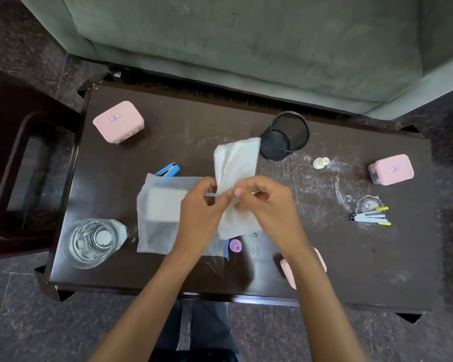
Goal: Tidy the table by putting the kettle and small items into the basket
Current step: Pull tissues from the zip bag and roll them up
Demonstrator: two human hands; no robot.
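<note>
Both my hands hold a white cloth [236,163] above the middle of the dark table [194,121]. My left hand [202,205] pinches its left edge and my right hand [264,202] pinches its right edge, so the cloth stands up folded lengthwise. Under my left hand lies a translucent plastic pouch [160,218] with a white pad inside. A blue stapler [168,170] pokes out behind the pouch. A small purple cap [235,245] sits near the pouch's right corner. No kettle is in view.
A black mesh cup [284,135] stands behind the cloth. Pink-lidded boxes sit at back left [118,121], far right [391,169] and under my right forearm [288,273]. A clear water bottle [92,242] stands front left. A small white bottle [321,162] and nail clippers [372,218] lie right. A dark stool [24,178] stands to the left.
</note>
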